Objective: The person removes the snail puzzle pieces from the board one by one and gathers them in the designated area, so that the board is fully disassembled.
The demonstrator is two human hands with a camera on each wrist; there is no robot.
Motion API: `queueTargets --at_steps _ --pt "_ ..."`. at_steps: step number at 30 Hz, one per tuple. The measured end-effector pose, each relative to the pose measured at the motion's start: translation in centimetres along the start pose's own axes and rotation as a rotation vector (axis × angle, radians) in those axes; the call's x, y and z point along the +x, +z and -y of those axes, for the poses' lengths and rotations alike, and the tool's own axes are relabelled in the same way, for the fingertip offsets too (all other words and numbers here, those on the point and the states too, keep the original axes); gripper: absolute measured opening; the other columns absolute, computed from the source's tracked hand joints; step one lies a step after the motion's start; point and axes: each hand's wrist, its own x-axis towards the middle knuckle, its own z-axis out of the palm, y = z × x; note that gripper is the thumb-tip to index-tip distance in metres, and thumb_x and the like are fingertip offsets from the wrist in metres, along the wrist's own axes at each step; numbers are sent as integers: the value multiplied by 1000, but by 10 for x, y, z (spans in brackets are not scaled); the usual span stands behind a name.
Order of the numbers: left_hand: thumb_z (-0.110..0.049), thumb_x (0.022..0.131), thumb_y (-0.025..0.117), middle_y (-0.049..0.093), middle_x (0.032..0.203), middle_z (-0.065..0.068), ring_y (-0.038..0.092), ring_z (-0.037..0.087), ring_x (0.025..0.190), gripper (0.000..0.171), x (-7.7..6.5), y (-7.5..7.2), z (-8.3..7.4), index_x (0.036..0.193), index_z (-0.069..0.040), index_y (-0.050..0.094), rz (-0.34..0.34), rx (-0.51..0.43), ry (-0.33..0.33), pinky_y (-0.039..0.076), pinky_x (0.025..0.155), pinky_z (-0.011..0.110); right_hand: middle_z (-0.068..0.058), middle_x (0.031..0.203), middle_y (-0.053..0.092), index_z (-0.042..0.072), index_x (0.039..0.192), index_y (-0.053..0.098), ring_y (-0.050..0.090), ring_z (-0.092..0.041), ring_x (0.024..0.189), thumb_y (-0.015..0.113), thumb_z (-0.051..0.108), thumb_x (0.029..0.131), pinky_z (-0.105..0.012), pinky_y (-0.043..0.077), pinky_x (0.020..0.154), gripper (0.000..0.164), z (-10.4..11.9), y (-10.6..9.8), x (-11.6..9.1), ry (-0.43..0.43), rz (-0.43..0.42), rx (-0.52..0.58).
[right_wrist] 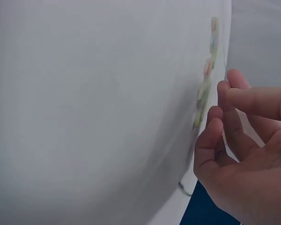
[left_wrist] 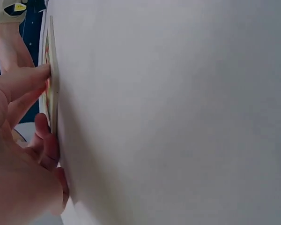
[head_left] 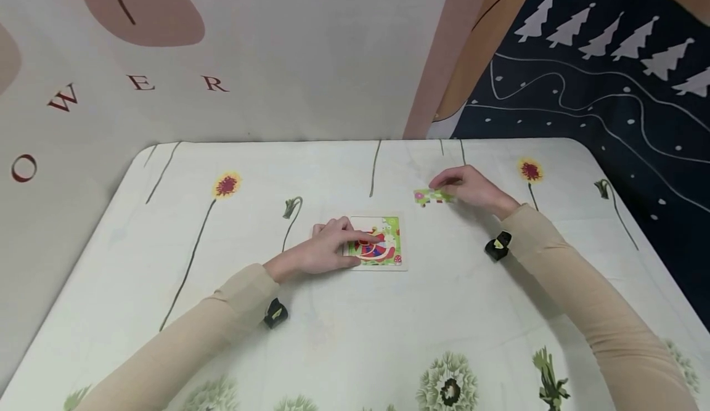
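Left hand [head_left: 327, 246] on the board [head_left: 404, 257], right hand [head_left: 470, 188] over at the pieces [head_left: 424, 197]!
From the head view, we see the pieces on the table [head_left: 355, 337], beyond the board and off to its right, their long axis running roughly left to right; the right hand is clearly the nearer, fingertips at their right end, so they stretch leftward from it. The left hand lies across the board's left side, index finger straight over its face. Over to the left wrist, and we find the thumb on that face, other fingers beside the edge. Now the right wrist: fingers bent, tips close together, and we can't tell whether they pinch a piece.
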Motion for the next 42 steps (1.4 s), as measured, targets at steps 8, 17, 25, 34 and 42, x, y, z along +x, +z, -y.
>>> queueTargets --at_steps 8,17,25,34,42 --pt "-9 91 74 58 106 4 41 20 93 49 3 -3 -17 139 -17 68 4 56 -27 28 77 36 -22 130 65 -5 124 70 54 -33 120 51 -2 103 -45 40 101 28 9 5 0 -10 8 13" --pt "-9 89 75 61 108 6 42 21 94 46 13 4 -23 134 -14 70 -19 77 2 29 77 34 -24 122 68 -7 121 70 58 -31 109 54 -3 102 -29 47 80 25 19 14 -1 -104 20 47" --pt "-11 92 74 58 104 4 44 19 97 43 18 8 -25 135 -14 69 -6 42 18 29 77 35 -23 116 71 -7 119 71 63 -33 107 57 -3 100 -30 45 87 24 23 25 -1 -140 39 46" --pt "-12 93 73 53 101 3 41 18 95 45 20 7 -21 137 -15 68 24 -1 36 26 78 35 -21 119 71 -7 116 72 62 -33 111 56 -8 98 -33 46 91 24 28 39 0 -212 67 43" --pt "-11 92 73 52 100 2 41 17 94 46 20 6 -17 138 -15 68 34 -23 49 25 76 35 -19 118 71 -6 116 72 63 -30 108 56 -7 99 -37 48 91 24 41 56 0 -224 126 55"
